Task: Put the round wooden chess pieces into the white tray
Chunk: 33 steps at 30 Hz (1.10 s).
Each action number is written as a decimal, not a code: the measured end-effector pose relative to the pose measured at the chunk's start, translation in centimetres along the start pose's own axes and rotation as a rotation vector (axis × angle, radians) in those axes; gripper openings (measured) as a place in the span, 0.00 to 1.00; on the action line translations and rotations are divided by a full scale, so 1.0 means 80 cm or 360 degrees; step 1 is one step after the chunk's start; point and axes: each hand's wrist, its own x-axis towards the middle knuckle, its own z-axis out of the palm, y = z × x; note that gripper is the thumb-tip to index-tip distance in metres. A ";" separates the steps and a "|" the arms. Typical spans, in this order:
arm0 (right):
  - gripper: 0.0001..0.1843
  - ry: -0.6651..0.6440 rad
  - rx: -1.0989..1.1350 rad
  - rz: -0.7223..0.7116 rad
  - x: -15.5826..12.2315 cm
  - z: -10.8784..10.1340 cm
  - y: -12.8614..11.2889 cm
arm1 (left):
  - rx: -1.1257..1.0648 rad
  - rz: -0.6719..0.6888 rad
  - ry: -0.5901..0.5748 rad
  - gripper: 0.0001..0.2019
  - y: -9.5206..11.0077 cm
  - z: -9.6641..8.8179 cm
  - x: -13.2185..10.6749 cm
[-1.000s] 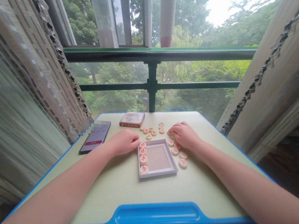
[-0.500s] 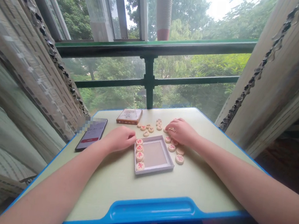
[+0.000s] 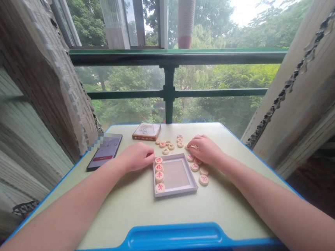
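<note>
A shallow square tray (image 3: pixel 191 190) lies in the middle of the table, with several round wooden chess pieces (image 3: pixel 159 175) lined up along its left inner side. My left hand (image 3: pixel 137 156) rests curled against the tray's left rim, fingertips near the top piece. My right hand (image 3: pixel 205 148) lies over loose pieces (image 3: pixel 203 179) to the right of the tray, fingers bent and pinching one disc at the fingertips. More loose pieces (image 3: pixel 170 144) are scattered behind the tray.
A phone (image 3: pixel 106 151) with a lit screen lies at the table's left. A flat wooden box (image 3: pixel 146 131) sits at the back. The table (image 3: pixel 136 212) has a blue rim and a blue front groove (image 3: pixel 175 239). A window railing and curtains stand beyond.
The camera has shifted slightly. Both hands stay in nearly the same places by the tray; my right fingers have closed on a piece at the far side.
</note>
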 end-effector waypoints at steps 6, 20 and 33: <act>0.11 0.0029 0.0002 0.0020 0.001 0.002 -0.001 | -0.0003 -0.0012 -0.0005 0.15 -0.003 0.002 0.000; 0.12 0.0056 0.0010 0.0045 0.000 -0.001 -0.004 | -0.0009 -0.0011 -0.0002 0.15 -0.006 0.003 0.000; 0.18 0.0394 0.0166 0.0409 0.004 -0.005 0.009 | -0.0005 0.0006 -0.0004 0.14 -0.006 0.004 0.001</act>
